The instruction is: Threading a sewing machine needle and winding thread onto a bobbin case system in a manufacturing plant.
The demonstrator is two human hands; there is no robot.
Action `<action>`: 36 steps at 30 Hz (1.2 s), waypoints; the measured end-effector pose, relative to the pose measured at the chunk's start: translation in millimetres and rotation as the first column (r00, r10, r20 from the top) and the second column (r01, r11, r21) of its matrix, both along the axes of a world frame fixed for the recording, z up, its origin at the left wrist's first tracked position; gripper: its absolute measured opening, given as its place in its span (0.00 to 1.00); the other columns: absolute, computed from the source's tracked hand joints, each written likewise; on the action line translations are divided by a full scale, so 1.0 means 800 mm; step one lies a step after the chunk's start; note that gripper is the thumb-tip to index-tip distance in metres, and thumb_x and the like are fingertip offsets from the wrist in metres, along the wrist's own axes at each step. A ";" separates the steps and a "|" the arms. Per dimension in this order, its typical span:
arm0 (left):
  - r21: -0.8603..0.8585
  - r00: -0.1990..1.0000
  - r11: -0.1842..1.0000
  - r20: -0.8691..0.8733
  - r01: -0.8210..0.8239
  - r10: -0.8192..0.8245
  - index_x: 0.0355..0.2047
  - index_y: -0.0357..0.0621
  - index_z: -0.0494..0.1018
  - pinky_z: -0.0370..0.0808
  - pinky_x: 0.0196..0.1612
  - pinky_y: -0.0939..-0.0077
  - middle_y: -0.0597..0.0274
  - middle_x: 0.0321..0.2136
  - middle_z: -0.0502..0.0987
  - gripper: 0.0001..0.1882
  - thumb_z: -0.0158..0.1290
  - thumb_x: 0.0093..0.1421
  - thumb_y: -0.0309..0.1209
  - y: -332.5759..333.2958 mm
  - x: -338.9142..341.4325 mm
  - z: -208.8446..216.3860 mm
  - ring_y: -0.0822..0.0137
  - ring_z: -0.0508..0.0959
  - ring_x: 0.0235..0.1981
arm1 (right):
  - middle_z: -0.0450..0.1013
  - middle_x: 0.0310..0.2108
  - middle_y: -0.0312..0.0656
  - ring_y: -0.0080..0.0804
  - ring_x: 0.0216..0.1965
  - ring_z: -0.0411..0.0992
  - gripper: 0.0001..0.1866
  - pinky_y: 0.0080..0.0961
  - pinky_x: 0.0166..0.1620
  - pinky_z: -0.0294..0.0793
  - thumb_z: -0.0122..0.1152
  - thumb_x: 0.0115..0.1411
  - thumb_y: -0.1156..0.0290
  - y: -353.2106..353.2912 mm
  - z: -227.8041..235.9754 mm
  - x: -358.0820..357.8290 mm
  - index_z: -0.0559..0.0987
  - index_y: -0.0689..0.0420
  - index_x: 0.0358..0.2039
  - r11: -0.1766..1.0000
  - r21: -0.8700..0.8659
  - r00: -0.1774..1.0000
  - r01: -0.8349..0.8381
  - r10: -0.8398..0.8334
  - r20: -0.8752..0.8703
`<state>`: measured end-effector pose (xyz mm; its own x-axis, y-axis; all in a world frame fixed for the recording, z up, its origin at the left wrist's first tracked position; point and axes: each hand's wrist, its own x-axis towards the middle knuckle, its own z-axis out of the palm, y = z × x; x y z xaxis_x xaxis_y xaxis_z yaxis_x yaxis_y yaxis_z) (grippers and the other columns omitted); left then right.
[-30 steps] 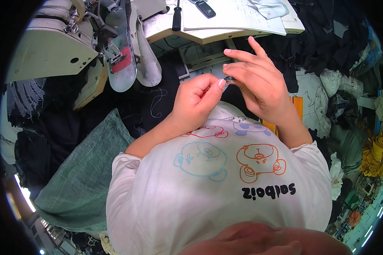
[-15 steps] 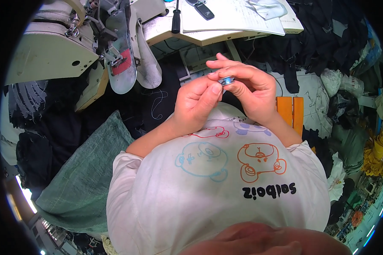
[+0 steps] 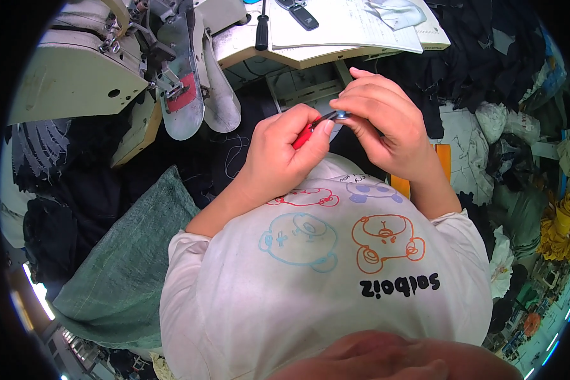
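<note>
My left hand [image 3: 275, 151] is closed around a small red-handled pair of snips [image 3: 304, 134]. Its dark metal tip points right and meets a small shiny bobbin [image 3: 341, 115] with a bit of blue on it. Thumb and fingertips of my right hand [image 3: 389, 123] pinch that bobbin and cover part of it. Both hands are close together in front of my chest, above my white printed shirt [image 3: 278, 304]. Most of the snips' handle is hidden inside my left fist, and any thread between tip and bobbin is too fine to make out.
A sewing machine [image 3: 76, 85] with a long metal arm stands at upper left. On the table edge lie a black screwdriver [image 3: 262, 35], a key fob [image 3: 303, 17], paper [image 3: 342, 28] and a pale cloth [image 3: 399, 12]. A green woven sack [image 3: 130, 266] lies left; dark fabric [image 3: 513, 69] is heaped right.
Both hands held the bobbin between their fingertips before; now it sits in my right hand alone, which has moved slightly right. The red-handled snips have come into sight in my left hand.
</note>
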<state>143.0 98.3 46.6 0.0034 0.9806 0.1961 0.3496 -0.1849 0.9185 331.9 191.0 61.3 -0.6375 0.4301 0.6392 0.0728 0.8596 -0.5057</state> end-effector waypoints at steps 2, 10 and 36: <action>0.051 0.998 0.999 -0.067 -0.007 0.010 0.30 0.37 0.74 0.66 0.23 0.77 0.61 0.18 0.71 0.12 0.59 0.62 0.34 -0.001 -0.001 -0.001 0.74 0.69 0.18 | 0.78 0.33 0.43 0.40 0.37 0.77 0.11 0.45 0.56 0.74 0.67 0.52 0.80 0.000 0.002 0.000 0.81 0.62 0.38 0.999 -0.023 0.999 -0.034 0.034 0.009; -0.108 0.819 0.977 0.566 0.185 -0.093 0.30 0.37 0.74 0.61 0.20 0.78 0.68 0.17 0.69 0.14 0.53 0.67 0.36 -0.008 0.000 -0.020 0.77 0.64 0.16 | 0.80 0.34 0.43 0.39 0.35 0.77 0.11 0.38 0.51 0.76 0.69 0.53 0.79 -0.003 -0.022 -0.009 0.83 0.63 0.38 0.927 -0.308 0.963 -0.213 0.146 -0.227; 0.027 0.955 0.995 0.280 0.093 -0.097 0.28 0.36 0.75 0.62 0.23 0.80 0.67 0.18 0.70 0.12 0.54 0.67 0.31 -0.002 -0.001 -0.015 0.79 0.64 0.20 | 0.79 0.32 0.44 0.39 0.35 0.74 0.11 0.32 0.45 0.74 0.69 0.52 0.79 -0.006 -0.025 -0.009 0.83 0.62 0.38 0.917 -0.353 0.962 -0.187 0.097 -0.256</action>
